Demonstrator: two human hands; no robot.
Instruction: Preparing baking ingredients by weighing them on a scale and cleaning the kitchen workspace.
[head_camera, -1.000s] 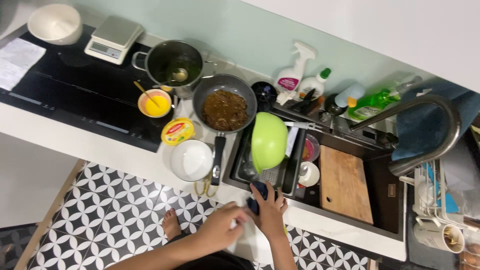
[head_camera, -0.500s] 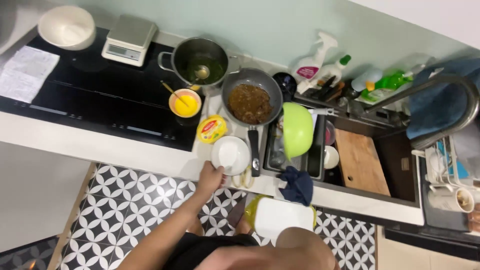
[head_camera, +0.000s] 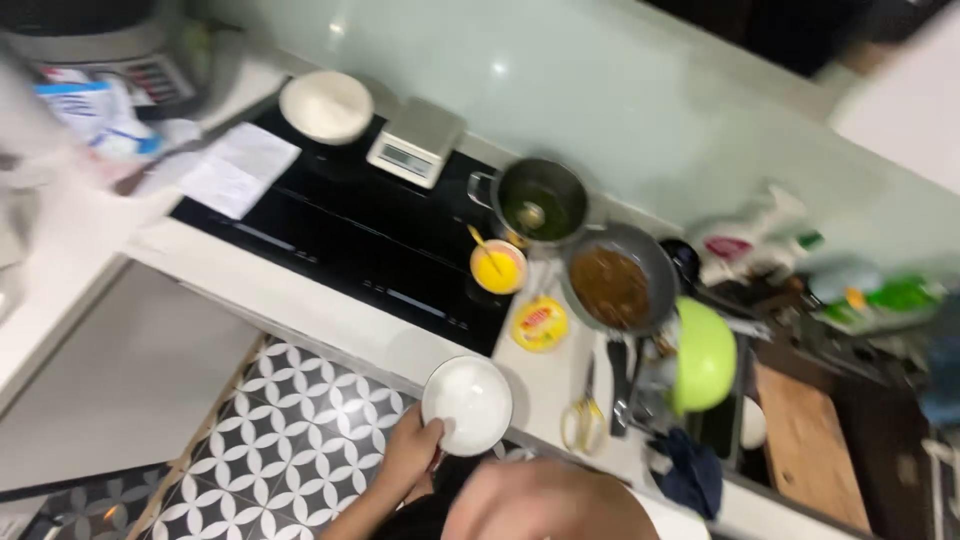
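Single head view, high, tilted, somewhat blurred, over counter.

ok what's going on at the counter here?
A person stands at a kitchen counter. One of their hands grips a white bowl by its rim, at the counter's front edge; which hand it is can't be told. A blurred shape low in the frame may be the other hand. Behind are a small bowl of yellow liquid, a frying pan of brown food and a dark pot.
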